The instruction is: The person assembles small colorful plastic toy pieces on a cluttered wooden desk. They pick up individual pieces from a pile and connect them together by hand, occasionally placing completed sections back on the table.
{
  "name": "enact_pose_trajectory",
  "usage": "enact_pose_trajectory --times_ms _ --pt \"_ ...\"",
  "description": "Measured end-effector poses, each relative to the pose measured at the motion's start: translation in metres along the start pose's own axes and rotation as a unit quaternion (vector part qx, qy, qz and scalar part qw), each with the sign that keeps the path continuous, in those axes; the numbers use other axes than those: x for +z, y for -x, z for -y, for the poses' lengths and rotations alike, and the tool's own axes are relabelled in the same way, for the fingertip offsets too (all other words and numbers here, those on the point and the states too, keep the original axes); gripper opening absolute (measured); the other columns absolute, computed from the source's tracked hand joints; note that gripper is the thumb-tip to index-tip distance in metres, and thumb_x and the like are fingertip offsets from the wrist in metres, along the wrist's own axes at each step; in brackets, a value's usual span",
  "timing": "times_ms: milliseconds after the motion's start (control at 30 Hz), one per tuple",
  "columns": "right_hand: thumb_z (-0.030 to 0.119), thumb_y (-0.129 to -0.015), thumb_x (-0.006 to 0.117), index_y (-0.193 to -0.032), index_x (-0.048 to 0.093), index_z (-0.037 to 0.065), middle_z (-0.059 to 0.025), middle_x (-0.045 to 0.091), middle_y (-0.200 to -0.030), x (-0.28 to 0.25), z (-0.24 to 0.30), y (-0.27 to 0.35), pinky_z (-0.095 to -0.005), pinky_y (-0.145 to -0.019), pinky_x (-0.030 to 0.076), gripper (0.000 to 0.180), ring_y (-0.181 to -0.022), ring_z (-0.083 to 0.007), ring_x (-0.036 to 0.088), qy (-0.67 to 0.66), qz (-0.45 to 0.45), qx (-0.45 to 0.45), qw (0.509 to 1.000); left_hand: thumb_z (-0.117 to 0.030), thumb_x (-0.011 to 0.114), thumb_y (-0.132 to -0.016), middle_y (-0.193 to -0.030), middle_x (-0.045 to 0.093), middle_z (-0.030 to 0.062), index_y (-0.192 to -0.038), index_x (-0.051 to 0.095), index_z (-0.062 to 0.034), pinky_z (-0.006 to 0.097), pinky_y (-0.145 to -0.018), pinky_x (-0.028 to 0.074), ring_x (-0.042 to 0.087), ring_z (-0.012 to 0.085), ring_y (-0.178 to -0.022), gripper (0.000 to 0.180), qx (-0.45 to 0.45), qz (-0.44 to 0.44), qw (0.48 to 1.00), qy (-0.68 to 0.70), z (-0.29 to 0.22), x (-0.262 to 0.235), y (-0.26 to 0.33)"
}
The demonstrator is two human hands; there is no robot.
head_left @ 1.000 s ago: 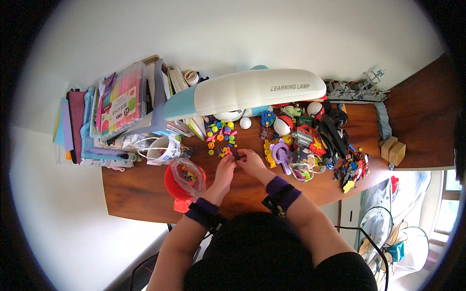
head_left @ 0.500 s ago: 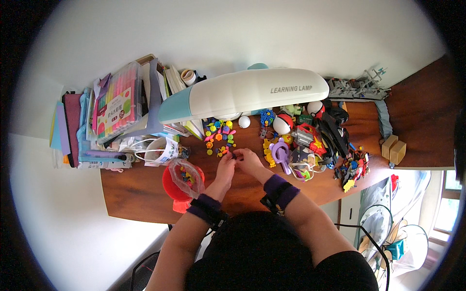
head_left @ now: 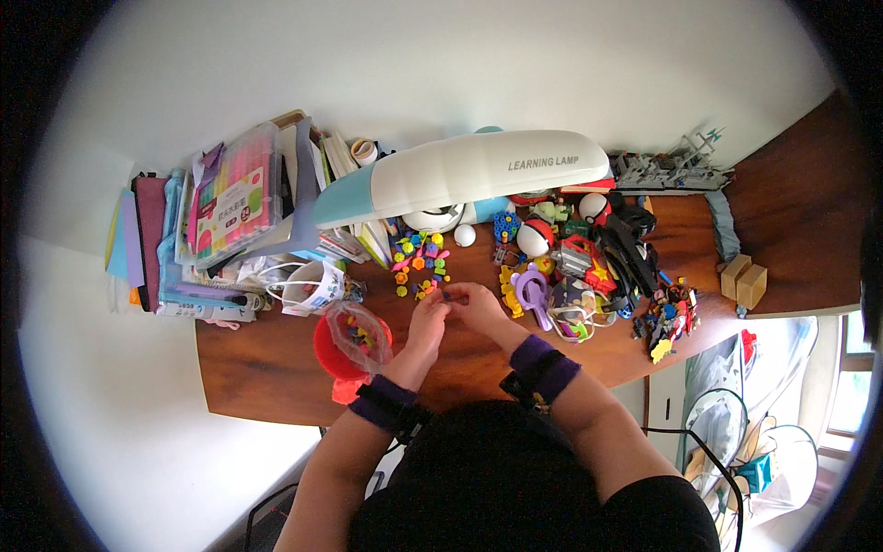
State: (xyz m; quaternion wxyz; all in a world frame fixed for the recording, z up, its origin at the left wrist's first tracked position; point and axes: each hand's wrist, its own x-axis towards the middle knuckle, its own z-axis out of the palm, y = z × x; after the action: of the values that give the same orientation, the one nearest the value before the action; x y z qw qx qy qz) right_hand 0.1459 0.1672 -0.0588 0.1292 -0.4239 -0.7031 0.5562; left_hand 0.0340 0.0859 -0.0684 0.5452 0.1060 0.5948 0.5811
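Note:
My left hand (head_left: 427, 326) and my right hand (head_left: 478, 308) meet over the wooden desk (head_left: 460, 368), fingertips pinched together. Between them shows a tiny dark speck, too small to name. Just beyond the fingers lies a loose group of small colourful plastic toy pieces (head_left: 419, 260), in yellow, orange, pink, green and purple. Left of my left hand stands a red bucket (head_left: 327, 348) with a clear plastic bag (head_left: 375, 324) in its mouth and more colourful pieces inside. Each wrist wears a purple band with a black strap.
A white and blue lamp (head_left: 469, 175) arches over the desk's back. To the left are a white handled basket (head_left: 313, 287), a marker case (head_left: 235, 207) and books. Right of my hands lie a purple ring-shaped toy (head_left: 531, 293), red-and-white balls (head_left: 533, 239) and a pile of toy parts (head_left: 670, 322).
The whole view has shifted slightly. My hands stay together at nearly the same place, fingers still pinched, with only a small shift of the fingertips.

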Motion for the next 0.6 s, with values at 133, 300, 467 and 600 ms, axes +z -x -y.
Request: enact_pose_trajectory --times_ms 133,300,467,600 --pt "0.014 -0.077 0.065 -0.107 0.062 0.001 -0.0140 0.065 -0.100 0.006 0.007 -0.002 -0.0326 -0.080 0.050 0.033 -0.089 -0.0234 0.064 -0.029 -0.010 -0.045 0.999 -0.002 0.051 -0.084 -0.102 0.058 0.0022 -0.114 0.055 0.0004 0.021 -0.077 0.042 0.053 0.0096 -0.089 0.030 0.062 0.009 0.998 0.019 -0.023 -0.002 0.021" --pt "0.012 -0.077 0.064 -0.106 0.063 0.003 -0.0157 0.064 -0.098 0.011 0.057 0.013 -0.0334 -0.077 0.050 0.030 -0.089 -0.0249 0.063 -0.066 -0.011 -0.112 0.991 -0.003 0.050 -0.085 -0.114 0.056 0.0079 -0.121 0.049 0.0028 0.025 -0.088 0.041 0.052 0.0160 -0.106 0.037 0.089 0.009 0.996 0.030 -0.065 -0.015 0.064" --pt "0.011 -0.076 0.064 -0.106 0.062 0.002 -0.0152 0.064 -0.096 0.029 0.091 0.024 -0.0317 -0.076 0.050 0.031 -0.087 -0.0248 0.063 -0.078 0.031 -0.152 0.985 -0.004 0.048 -0.085 -0.119 0.053 0.0113 -0.124 0.045 0.0054 0.027 -0.091 0.040 0.051 0.0190 -0.110 0.040 0.105 -0.022 0.993 0.051 -0.085 -0.038 0.097" --pt "0.008 -0.075 0.063 -0.106 0.062 0.001 -0.0172 0.062 -0.096 0.049 0.107 0.029 -0.0308 -0.075 0.051 0.032 -0.086 -0.0251 0.063 -0.119 0.072 -0.168 0.976 -0.004 0.044 -0.085 -0.125 0.048 0.0137 -0.126 0.043 0.0053 0.032 -0.097 0.038 0.047 0.0222 -0.116 0.042 0.106 -0.002 0.993 0.046 -0.097 -0.062 0.116"
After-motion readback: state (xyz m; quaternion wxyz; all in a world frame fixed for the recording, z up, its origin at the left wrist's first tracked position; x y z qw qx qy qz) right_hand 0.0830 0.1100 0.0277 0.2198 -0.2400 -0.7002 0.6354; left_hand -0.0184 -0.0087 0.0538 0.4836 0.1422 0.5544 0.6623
